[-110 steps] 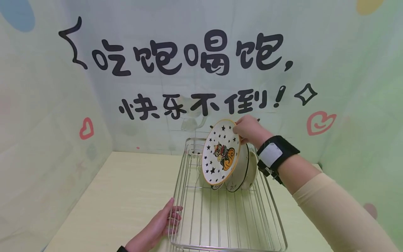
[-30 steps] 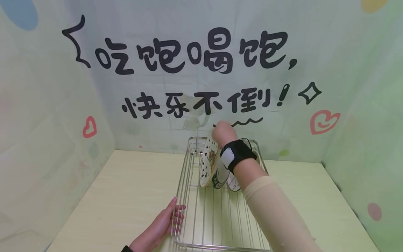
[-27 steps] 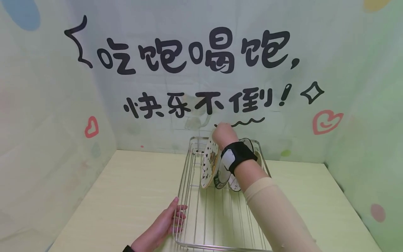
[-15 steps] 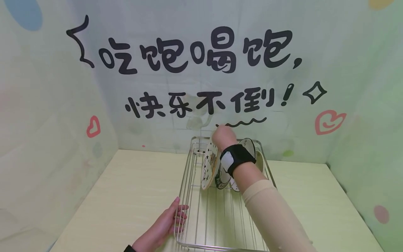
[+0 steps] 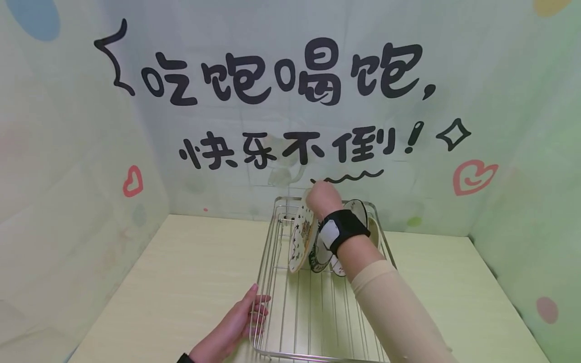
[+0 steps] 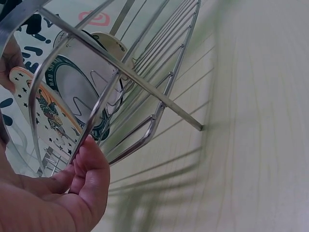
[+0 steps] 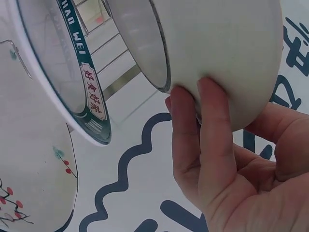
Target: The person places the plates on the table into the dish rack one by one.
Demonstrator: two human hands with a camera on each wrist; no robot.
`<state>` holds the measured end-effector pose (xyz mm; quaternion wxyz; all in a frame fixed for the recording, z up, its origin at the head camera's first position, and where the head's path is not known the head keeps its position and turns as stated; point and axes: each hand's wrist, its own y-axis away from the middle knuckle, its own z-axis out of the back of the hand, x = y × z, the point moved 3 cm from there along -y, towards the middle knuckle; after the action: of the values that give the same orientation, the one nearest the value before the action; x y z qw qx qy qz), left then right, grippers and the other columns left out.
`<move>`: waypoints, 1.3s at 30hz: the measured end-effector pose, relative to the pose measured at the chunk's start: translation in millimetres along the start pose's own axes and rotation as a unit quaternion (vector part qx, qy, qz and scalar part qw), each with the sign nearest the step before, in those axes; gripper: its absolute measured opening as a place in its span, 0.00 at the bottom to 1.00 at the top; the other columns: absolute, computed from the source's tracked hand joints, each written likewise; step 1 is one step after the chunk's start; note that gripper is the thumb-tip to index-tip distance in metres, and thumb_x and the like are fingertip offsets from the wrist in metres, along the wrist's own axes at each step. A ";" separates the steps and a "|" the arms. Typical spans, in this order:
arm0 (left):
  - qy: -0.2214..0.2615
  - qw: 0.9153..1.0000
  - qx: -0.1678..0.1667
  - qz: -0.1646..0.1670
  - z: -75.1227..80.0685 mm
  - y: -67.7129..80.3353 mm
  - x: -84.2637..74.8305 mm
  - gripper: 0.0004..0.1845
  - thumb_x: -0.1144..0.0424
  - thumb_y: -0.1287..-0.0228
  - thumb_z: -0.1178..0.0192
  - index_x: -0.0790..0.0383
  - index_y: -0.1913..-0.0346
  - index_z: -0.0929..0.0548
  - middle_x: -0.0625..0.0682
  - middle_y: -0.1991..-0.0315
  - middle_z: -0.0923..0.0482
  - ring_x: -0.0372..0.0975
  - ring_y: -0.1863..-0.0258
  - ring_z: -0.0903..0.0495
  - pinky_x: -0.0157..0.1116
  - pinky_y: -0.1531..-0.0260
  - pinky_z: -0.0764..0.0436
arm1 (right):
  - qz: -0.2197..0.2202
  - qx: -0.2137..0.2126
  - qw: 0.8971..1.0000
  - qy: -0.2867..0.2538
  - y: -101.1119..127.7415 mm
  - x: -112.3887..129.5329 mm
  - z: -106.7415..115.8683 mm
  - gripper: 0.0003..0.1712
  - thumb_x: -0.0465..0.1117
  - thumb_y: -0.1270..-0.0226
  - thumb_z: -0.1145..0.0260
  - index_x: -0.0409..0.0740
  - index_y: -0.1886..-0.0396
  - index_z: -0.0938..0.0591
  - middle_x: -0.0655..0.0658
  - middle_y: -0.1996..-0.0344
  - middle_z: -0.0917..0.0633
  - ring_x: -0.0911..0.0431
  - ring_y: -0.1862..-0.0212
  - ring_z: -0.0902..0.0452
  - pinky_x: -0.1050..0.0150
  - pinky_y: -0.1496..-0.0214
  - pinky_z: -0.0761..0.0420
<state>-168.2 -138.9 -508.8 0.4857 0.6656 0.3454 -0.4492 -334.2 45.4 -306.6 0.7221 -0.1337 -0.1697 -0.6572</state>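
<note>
My right hand (image 5: 324, 199) holds the upper rim of a white plate with black stars and an orange edge (image 5: 298, 247). The plate stands on edge, tilted, at the back left of a metal wire dish rack (image 5: 317, 358). In the right wrist view, my fingers lie on its pale back (image 7: 236, 43). Just right of it leans a green-rimmed plate (image 7: 94, 106) with lettering. My left hand (image 5: 233, 322) grips the rack's near left side; the left wrist view shows thumb and fingers (image 6: 94, 166) on a wire.
Further right in the rack stand a dark-rimmed plate (image 5: 357, 207) and a cream dish (image 5: 374, 232). The rack rests on a pale wooden table (image 5: 181, 272). A printed cloth backdrop (image 5: 218, 191) closes off the back and sides.
Since the earliest frame, my right hand has brought the star plate left and down into the rack. Over the last second both hands have hardly moved.
</note>
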 end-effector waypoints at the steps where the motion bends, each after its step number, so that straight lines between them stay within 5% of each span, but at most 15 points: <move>1: -0.001 1.000 0.000 -0.001 0.1 -0.1 -0.1 0.46 0.32 0.32 0.67 0.76 0.36 0.38 0.50 0.65 0.31 0.37 0.70 0.34 0.34 0.69 0.27 | -0.004 0.003 1.000 -0.004 -0.3 -0.4 0.2 0.21 0.29 0.36 0.52 0.43 0.90 0.34 0.46 0.83 0.32 0.56 0.82 0.40 0.66 0.79 0.38; 9: -0.005 1.000 -0.007 -0.003 1.1 -0.8 -0.4 0.46 0.32 0.32 0.68 0.75 0.36 0.37 0.50 0.65 0.32 0.37 0.70 0.34 0.36 0.68 0.27 | -0.029 0.038 0.997 -0.061 4.3 -1.3 4.8 0.13 0.41 0.33 0.42 0.36 0.75 0.24 0.44 0.76 0.25 0.55 0.82 0.28 0.67 0.80 0.29; 13: -0.007 1.000 -0.007 -0.004 1.7 -0.9 -1.2 0.46 0.31 0.32 0.67 0.75 0.36 0.36 0.51 0.64 0.31 0.38 0.68 0.33 0.36 0.67 0.26 | 0.009 0.025 0.999 -0.047 10.4 -1.2 11.1 0.19 0.46 0.30 0.46 0.32 0.55 0.23 0.38 0.63 0.22 0.52 0.74 0.27 0.61 0.67 0.26; 18: -0.010 1.000 -0.002 -0.001 3.2 0.3 -1.0 0.46 0.32 0.32 0.68 0.75 0.36 0.37 0.50 0.64 0.31 0.38 0.68 0.33 0.36 0.67 0.26 | 0.036 0.000 0.997 -0.075 13.7 -11.9 20.1 0.27 0.46 0.29 0.47 0.35 0.36 0.32 0.36 0.39 0.28 0.47 0.51 0.27 0.53 0.46 0.27; 23: -0.007 1.000 0.000 -0.005 3.4 0.1 -1.7 0.46 0.31 0.33 0.67 0.75 0.36 0.37 0.51 0.64 0.32 0.38 0.69 0.33 0.35 0.67 0.26 | 0.034 -0.031 0.990 -0.130 19.7 -38.8 36.2 0.25 0.45 0.30 0.47 0.40 0.37 0.29 0.38 0.41 0.27 0.45 0.41 0.30 0.50 0.43 0.27; 28: -0.004 1.000 0.000 -0.001 1.0 -1.0 -0.7 0.45 0.32 0.32 0.67 0.74 0.37 0.36 0.50 0.64 0.31 0.38 0.68 0.33 0.35 0.68 0.27 | 0.062 -0.086 0.979 -0.174 40.9 -64.6 49.2 0.20 0.42 0.30 0.47 0.41 0.42 0.26 0.40 0.45 0.23 0.47 0.47 0.26 0.52 0.48 0.24; 35: -0.007 1.000 0.002 -0.001 0.7 -0.1 -1.4 0.46 0.32 0.32 0.68 0.75 0.36 0.37 0.50 0.64 0.31 0.37 0.69 0.33 0.36 0.67 0.26 | 0.113 -0.134 0.958 -0.225 84.8 -88.1 59.5 0.17 0.41 0.30 0.45 0.40 0.45 0.23 0.41 0.47 0.20 0.48 0.46 0.25 0.51 0.42 0.28; 39: -0.003 1.000 0.002 0.001 0.6 -1.3 -0.2 0.46 0.31 0.33 0.67 0.75 0.37 0.37 0.50 0.64 0.32 0.37 0.69 0.33 0.35 0.67 0.26 | 0.110 -0.152 0.956 -0.224 109.0 -107.6 62.4 0.18 0.46 0.29 0.44 0.44 0.45 0.23 0.43 0.48 0.19 0.57 0.48 0.25 0.59 0.44 0.26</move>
<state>-169.5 -139.1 -509.1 0.4854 0.6657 0.3424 -0.4516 -238.6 179.6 -292.0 0.7050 -0.4032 -0.2091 -0.5447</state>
